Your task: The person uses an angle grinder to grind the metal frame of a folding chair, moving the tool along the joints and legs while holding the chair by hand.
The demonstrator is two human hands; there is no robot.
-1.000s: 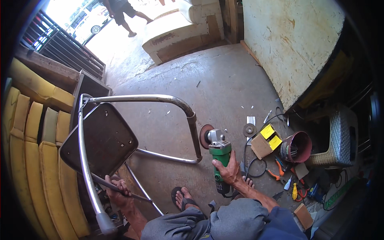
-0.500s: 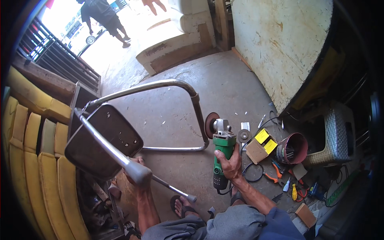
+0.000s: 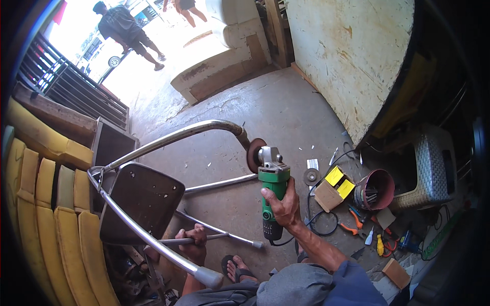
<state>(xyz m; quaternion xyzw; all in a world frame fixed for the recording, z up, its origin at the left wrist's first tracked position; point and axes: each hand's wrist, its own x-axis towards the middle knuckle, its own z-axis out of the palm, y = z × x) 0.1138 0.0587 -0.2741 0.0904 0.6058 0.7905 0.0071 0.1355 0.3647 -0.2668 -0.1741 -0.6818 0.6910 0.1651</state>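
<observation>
My right hand point(image 3: 284, 205) is wrapped round the green body of an angle grinder point(image 3: 274, 189), held upright in front of me. Its reddish-brown disc point(image 3: 254, 156) is right beside the bent corner of a chrome tube chair frame point(image 3: 189, 131); whether they touch I cannot tell. The frame is tipped over, with grey rubber caps on its leg ends and a dark seat panel point(image 3: 140, 204). My left hand point(image 3: 195, 240) is closed round a thin crossbar of the chair point(image 3: 168, 240), behind the nearest leg.
Yellow cushions point(image 3: 48, 219) are stacked at the left. On the floor to the right are a cardboard box point(image 3: 326, 197), a loose disc point(image 3: 312, 176), a reddish bucket point(image 3: 385, 188), orange-handled pliers point(image 3: 351, 229) and the grinder's cord point(image 3: 326, 232). A large pale panel point(image 3: 352, 56) leans beyond. People are outside.
The chair frame has turned and tilted, its near leg swinging lower. My left hand now shows on the crossbar. The grinder has moved left and slightly up, its disc still by the bend.
</observation>
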